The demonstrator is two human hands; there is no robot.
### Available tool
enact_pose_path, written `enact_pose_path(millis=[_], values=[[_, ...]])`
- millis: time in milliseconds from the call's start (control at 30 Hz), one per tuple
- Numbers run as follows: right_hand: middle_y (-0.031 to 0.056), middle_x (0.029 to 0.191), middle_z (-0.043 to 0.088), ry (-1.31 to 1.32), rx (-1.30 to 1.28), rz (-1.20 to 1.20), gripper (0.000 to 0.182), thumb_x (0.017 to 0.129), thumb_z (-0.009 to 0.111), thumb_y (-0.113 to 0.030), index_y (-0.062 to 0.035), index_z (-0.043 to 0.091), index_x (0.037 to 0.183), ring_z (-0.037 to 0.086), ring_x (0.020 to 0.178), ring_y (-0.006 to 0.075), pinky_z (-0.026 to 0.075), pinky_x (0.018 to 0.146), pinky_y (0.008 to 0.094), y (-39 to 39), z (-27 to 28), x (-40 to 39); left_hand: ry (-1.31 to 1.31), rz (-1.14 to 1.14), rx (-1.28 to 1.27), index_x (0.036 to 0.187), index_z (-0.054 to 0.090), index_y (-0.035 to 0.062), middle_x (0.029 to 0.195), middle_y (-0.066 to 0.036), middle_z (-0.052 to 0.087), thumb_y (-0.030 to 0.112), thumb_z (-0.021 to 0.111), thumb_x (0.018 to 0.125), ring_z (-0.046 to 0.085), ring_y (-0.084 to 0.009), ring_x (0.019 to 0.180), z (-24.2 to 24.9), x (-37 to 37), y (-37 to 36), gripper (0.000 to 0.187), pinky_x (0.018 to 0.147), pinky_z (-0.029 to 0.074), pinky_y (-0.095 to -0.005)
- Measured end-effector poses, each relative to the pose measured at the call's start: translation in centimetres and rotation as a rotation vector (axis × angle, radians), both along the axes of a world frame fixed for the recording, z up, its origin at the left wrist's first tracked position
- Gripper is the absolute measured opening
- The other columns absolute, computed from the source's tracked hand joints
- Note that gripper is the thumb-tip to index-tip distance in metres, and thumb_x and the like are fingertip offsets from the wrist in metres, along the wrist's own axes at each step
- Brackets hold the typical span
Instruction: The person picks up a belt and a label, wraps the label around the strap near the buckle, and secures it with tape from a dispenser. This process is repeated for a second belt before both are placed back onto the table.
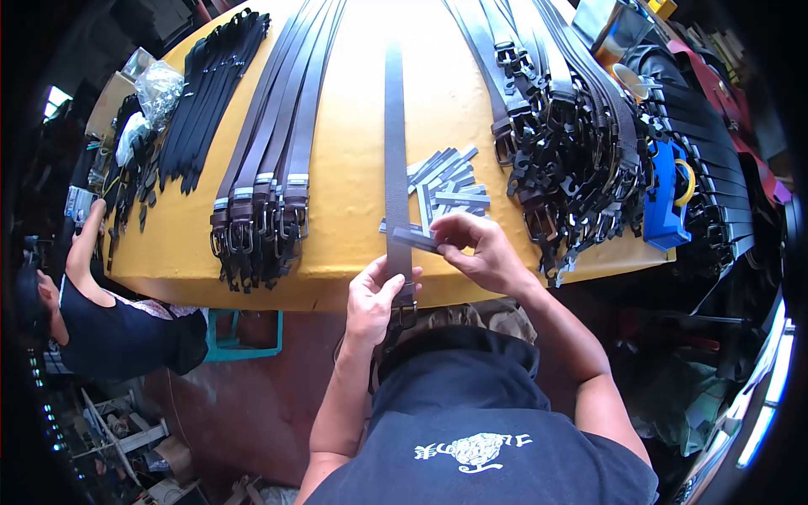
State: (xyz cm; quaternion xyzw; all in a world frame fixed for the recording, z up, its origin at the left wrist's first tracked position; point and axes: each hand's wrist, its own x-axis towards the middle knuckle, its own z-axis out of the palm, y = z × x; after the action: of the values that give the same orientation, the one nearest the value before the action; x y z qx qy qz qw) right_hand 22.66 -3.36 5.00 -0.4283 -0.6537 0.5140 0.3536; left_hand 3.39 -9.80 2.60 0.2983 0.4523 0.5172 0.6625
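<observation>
Left hand (374,295) pinches the brown belt (396,151) near its buckle while the right hand (484,252) pinches a grey loop strip (417,240) just above that grip, likely needing wrapping around the strap.

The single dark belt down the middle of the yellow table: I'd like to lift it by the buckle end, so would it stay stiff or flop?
The belt would probably flop: it is a long, thin strap lying flat. The buckle end, under the left hand, already bends over the table edge. It likely trails rather than rolls.
</observation>
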Motion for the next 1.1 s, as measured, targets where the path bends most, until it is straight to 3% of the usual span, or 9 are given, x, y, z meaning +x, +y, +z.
enact_pose_path(millis=[67, 167, 400, 633, 733, 1100], values=[[0.0063, 0.083, 0.067, 0.08, -0.154, 0.01, 0.015, 0.083, 0.06, -0.004, 0.0003, 0.064, 0.097, 0.062, 0.078, 0.0083, 0.052, 0.071, 0.0254, -0.6, -0.9, -0.8, 0.015, -0.014, 0.01, 0.117, 0.053, -0.0057, 0.104, -0.013, 0.062, -0.003, 0.053, 0.087, 0.064, -0.021, 0.094, 0.2, 0.1, -0.5, 0.03, 0.08, 0.056, -0.0328], [0.0048, 0.082, 0.067, 0.129, -0.249, 0.076, 0.014, 0.084, 0.06, -0.003, 0.0004, 0.064, 0.097, 0.062, 0.078, 0.0074, 0.052, 0.071, 0.0248, -1.2, -2.0, -1.4, 0.024, -0.019, -0.005, 0.118, 0.051, -0.0052, 0.106, -0.013, 0.061, -0.006, 0.055, 0.085, 0.065, -0.0218, 0.093, 0.1, 0.1, -1.2, 0.033, 0.08, 0.055, -0.0313], [0.0044, 0.079, 0.066, 0.121, -0.177, 0.09, 0.009, 0.081, 0.067, -0.003, 0.0008, 0.065, 0.089, 0.062, 0.072, 0.0074, 0.051, 0.065, 0.0238, -1.6, -1.7, -1.8, -0.028, 0.007, -0.026, 0.122, 0.038, -0.0027, 0.108, -0.017, 0.058, -0.007, 0.052, 0.086, 0.066, -0.0246, 0.09, 0.1, 0.4, -2.1, 0.039, 0.078, 0.056, -0.035], [0.0066, 0.073, 0.061, 0.075, -0.123, 0.119, 0.008, 0.079, 0.067, -0.001, -0.0006, 0.066, 0.087, 0.061, 0.065, 0.0109, 0.049, 0.061, 0.0257, -2.3, -1.5, -1.4, -0.067, -0.006, -0.019, 0.122, 0.039, -0.0042, 0.109, -0.017, 0.059, -0.006, 0.05, 0.088, 0.065, -0.026, 0.093, 0.2, 0.7, -2.5, 0.036, 0.079, 0.057, -0.0386], [0.0074, 0.074, 0.061, -0.045, 0.031, 0.129, 0.009, 0.077, 0.068, -0.002, -0.0012, 0.066, 0.086, 0.06, 0.067, 0.0134, 0.048, 0.061, 0.0269, -2.3, -1.3, -1.2, -0.091, -0.006, -0.031, 0.121, 0.041, -0.0048, 0.11, -0.018, 0.059, -0.006, 0.049, 0.089, 0.065, -0.0265, 0.094, -0.3, 0.6, -2.5, 0.034, 0.08, 0.057, -0.0399], [0.009, 0.074, 0.061, -0.072, 0.05, 0.099, 0.01, 0.075, 0.069, -0.003, -0.001, 0.067, 0.085, 0.06, 0.067, 0.0163, 0.049, 0.062, 0.0287, -2.9, -1.1, -1.0, -0.063, 0.038, -0.065, 0.118, 0.043, -0.005, 0.104, -0.018, 0.061, -0.001, 0.049, 0.091, 0.067, -0.0259, 0.089, -0.4, 1.0, -2.3, 0.027, 0.076, 0.059, -0.0391]])
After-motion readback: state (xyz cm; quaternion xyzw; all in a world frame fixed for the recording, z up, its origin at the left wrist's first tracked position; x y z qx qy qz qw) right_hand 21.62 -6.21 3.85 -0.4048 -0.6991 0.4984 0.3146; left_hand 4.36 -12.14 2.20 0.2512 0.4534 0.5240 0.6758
